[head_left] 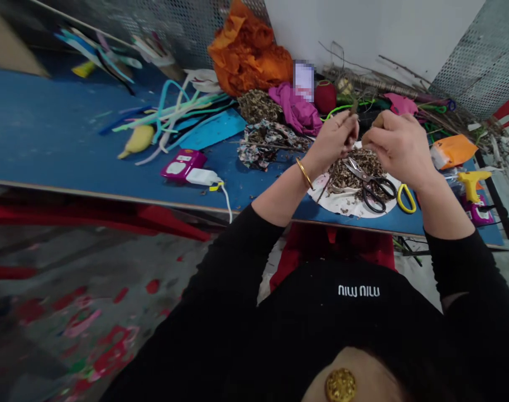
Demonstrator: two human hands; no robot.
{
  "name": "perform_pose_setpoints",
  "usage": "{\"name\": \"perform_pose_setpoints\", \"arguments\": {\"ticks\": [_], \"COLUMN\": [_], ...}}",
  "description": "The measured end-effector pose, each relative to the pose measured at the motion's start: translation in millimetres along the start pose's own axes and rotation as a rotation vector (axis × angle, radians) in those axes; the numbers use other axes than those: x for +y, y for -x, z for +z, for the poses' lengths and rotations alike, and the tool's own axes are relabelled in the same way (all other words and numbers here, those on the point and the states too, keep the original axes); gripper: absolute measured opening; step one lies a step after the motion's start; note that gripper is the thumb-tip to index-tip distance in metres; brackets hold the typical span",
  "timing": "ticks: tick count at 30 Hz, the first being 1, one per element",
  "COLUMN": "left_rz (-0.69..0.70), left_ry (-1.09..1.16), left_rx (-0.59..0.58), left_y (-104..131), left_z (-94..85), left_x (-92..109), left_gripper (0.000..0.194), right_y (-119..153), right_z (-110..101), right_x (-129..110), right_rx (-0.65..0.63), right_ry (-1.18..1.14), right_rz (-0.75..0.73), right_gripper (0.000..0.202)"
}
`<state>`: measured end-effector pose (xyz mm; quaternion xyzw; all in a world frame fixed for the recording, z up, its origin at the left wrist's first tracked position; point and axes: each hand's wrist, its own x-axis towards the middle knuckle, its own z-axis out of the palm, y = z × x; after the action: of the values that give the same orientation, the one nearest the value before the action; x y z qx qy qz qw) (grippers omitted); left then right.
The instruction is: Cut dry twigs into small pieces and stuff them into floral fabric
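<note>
Twig point(354, 107) sits pinched in the left hand point(334, 139) above the white plate point(342, 202) of dry bits, its long axis running up and away. It looks light, stiff and brittle; best held low. The right hand point(399, 146) is closed on a small brown piece beside it.

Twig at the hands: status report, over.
Left hand and right hand both pinch a thin twig. Held above white plate of dried bits. Scissors lie beneath, clear.
</note>
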<state>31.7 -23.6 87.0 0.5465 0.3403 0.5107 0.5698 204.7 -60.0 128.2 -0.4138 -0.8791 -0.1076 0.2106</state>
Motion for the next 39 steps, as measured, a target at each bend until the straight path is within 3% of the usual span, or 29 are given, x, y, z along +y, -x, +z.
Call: {"name": "perform_pose_setpoints", "arguments": {"ticks": [4,8,18,23,29,31,35,39], "left_rz": [0.049,0.051,-0.101,-0.081,0.053,0.12,0.166,0.159], "left_ry": [-0.09,-0.125,-0.091,-0.148,-0.518,-0.652,-0.756,-0.759], "left_rx": [-0.055,-0.083,-0.044,-0.012,-0.056,-0.104,-0.193,-0.239], "left_y": [0,0,15,15,16,19,24,28], "left_z": [-1.1,-3.2,0.3,-13.1,-18.2,-15.9,-10.7,-10.8], "left_x": [-11,-17,-7,-12,-21,-22,-20,-19], "left_gripper": [0.038,0.04,0.038,0.039,0.032,0.03,0.03,0.032], "right_y": [-16,-15,-3,23,36,35,36,39], "right_z": [2,13,45,54,57,58,65,75], "right_x": [11,15,15,18,13,12,22,47], "right_rx": [0.006,0.01,0.163,0.113,0.409,0.379,0.184,0.242], "right_ry": [-0.002,-0.114,-0.675,-0.995,-1.142,-1.163,-1.001,-1.074], "right_rz": [0.021,0.096,0.398,0.511,0.519,0.505,0.562,0.664], "right_gripper": [0.018,0.02,0.024,0.038,0.045,0.046,0.065,0.06]}}
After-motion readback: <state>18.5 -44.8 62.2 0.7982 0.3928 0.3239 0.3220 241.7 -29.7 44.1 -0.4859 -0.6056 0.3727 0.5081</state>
